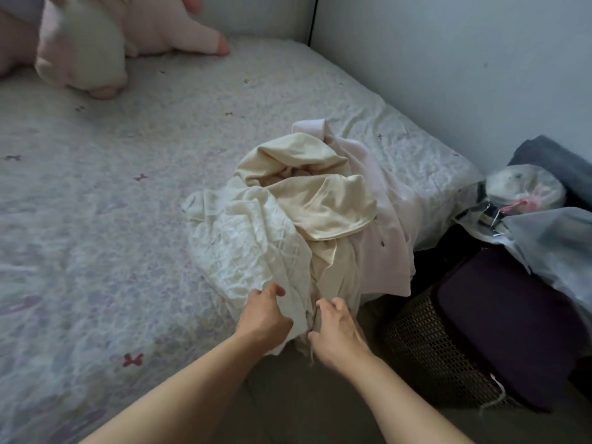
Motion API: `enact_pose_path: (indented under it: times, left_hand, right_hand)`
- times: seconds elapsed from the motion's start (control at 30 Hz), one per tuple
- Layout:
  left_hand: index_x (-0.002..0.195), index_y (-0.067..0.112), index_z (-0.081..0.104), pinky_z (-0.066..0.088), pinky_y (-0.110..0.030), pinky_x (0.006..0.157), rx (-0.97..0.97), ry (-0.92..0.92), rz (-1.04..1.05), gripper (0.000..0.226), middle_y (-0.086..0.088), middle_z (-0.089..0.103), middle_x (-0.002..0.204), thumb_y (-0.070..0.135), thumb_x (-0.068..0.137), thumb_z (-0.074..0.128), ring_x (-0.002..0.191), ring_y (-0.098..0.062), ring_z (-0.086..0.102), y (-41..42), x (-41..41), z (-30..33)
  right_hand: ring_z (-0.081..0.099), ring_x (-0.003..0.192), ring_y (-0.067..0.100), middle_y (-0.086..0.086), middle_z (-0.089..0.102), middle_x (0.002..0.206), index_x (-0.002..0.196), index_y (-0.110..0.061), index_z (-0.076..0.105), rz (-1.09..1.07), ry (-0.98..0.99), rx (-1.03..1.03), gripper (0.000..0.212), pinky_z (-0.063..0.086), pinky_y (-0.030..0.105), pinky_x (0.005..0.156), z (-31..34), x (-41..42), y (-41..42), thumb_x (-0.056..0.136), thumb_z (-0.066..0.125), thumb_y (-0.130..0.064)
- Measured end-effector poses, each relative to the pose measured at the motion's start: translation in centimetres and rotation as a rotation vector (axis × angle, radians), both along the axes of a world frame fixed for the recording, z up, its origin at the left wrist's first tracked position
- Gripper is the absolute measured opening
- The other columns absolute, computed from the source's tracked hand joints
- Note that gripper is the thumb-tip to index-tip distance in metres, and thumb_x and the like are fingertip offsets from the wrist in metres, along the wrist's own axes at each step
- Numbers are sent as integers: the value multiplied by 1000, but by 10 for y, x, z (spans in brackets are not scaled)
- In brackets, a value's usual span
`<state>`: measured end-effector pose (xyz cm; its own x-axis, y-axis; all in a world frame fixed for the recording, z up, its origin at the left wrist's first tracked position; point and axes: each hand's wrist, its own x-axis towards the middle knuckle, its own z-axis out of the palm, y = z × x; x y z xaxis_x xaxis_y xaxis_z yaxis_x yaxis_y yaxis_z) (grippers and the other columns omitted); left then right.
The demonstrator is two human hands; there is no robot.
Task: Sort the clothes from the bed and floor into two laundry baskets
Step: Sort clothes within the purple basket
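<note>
A heap of light clothes lies on the near corner of the bed (112,203): a white crinkled garment (243,245), a cream garment (320,200) on top, and a pale pink garment (381,219) hanging over the bed's edge. My left hand (264,310) grips the lower edge of the white garment with curled fingers. My right hand (336,328) pinches hanging cloth of the same heap just beside it. A dark woven laundry basket (416,341) stands on the floor to the right with dark purple clothes (512,322) in it.
Pink plush toys (96,43) lie at the head of the bed. Right of the bed, against the wall, sit plastic-wrapped bundles (528,200) and grey fabric (551,158). Floor (288,395) shows between my forearms.
</note>
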<state>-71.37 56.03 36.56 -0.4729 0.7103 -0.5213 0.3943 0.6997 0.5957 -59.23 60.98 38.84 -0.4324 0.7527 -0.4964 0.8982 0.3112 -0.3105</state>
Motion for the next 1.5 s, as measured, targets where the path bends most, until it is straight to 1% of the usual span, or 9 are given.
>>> enact_pose_path:
  times: [0.17,0.3,0.47,0.67,0.77,0.93,1.13,1.37,1.5]
  left_hand:
    - [142,38,36,39,-37,110,-125,52,9,68,-9,-10,158,22,84,68,141,-30,27,20,-26,-5]
    - [147,41,12,33,-45,113,-135,42,145,90,-14,-13,155,26,80,71,142,-34,21,42,-48,-17]
    - [146,47,6,37,-48,108,-147,9,218,96,-17,9,152,27,78,71,133,-36,37,76,-76,-34]
    - [128,23,51,48,-35,94,-108,66,311,44,-14,50,126,17,85,50,116,-31,53,94,-84,-52]
    - [97,12,69,48,-28,75,-118,74,342,23,-11,68,100,8,81,52,97,-28,64,89,-90,-43]
    - [80,18,64,53,-32,77,-80,1,364,15,-6,67,89,9,82,53,91,-26,65,72,-95,-24]
    - [141,35,27,54,-34,82,96,-109,174,70,-2,60,103,23,82,63,96,-24,62,66,-88,38]
    - [102,18,62,48,-24,65,178,13,13,24,-3,64,97,17,79,68,85,-21,61,52,-74,107]
    - [90,22,64,38,-19,62,205,75,-156,12,2,57,87,22,81,71,78,-15,52,47,-58,150]
  right_hand:
    - [26,141,27,6,15,153,147,-27,20,82,56,-68,65,26,37,115,-13,-45,29,92,54,-24]
    - [11,147,27,8,-2,159,151,-27,-6,125,107,-94,83,19,36,118,-23,-77,61,93,54,-23]
    - [4,147,29,10,-12,158,151,-29,-8,155,127,-48,91,16,38,118,-33,-103,104,90,59,-20]
    - [23,143,31,13,21,154,150,-29,-11,246,104,-188,101,24,38,117,-57,-122,105,85,65,-30]
    - [42,131,32,14,40,144,150,-22,8,177,108,-219,77,38,36,107,-61,-128,93,90,57,-29]
    - [57,114,30,15,61,122,116,-6,57,95,144,-89,27,46,29,85,-30,-129,91,92,48,-13]
    - [54,114,30,13,53,123,118,-8,52,-22,208,-3,30,46,34,89,21,-122,72,94,40,-22]
    - [56,97,28,11,61,109,94,-16,43,-122,321,176,3,31,27,69,99,-88,44,93,42,-13]
    - [58,103,33,14,62,110,108,-9,50,-181,326,226,20,42,35,74,136,-58,29,90,40,-5]
